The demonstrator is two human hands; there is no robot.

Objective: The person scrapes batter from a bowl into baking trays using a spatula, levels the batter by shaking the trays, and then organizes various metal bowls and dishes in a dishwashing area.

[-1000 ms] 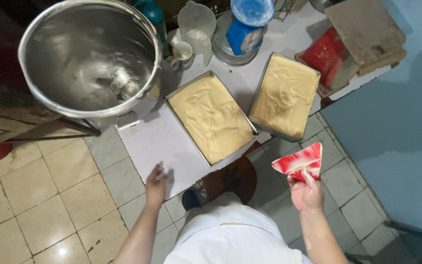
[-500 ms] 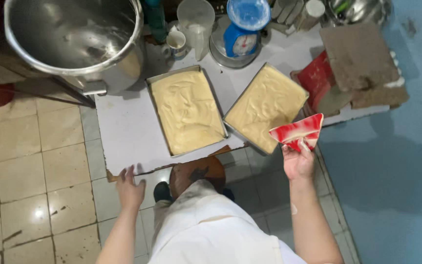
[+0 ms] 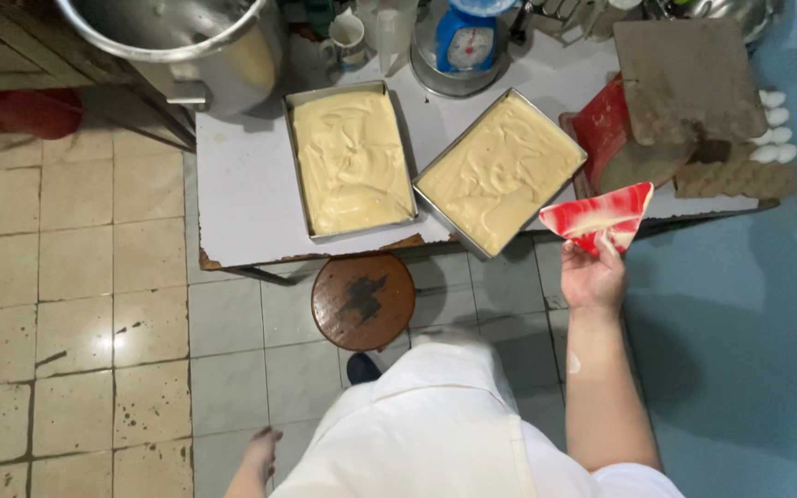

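1. We find the right hand (image 3: 592,277) with its grip closed on one red scraper (image 3: 601,214), smeared with batter, held off the counter (image 3: 242,203) edge.
2. The nearer tray (image 3: 500,171) lies up and left of that grip, long axis slanting away; the second tray (image 3: 350,159) lies further left.
3. The left hand (image 3: 258,454) hangs low, grip loose and empty, well apart from both.
4. Count: two trays, one scraper, one stool (image 3: 363,300).

White table (image 3: 242,203) with two batter trays (image 3: 352,159)
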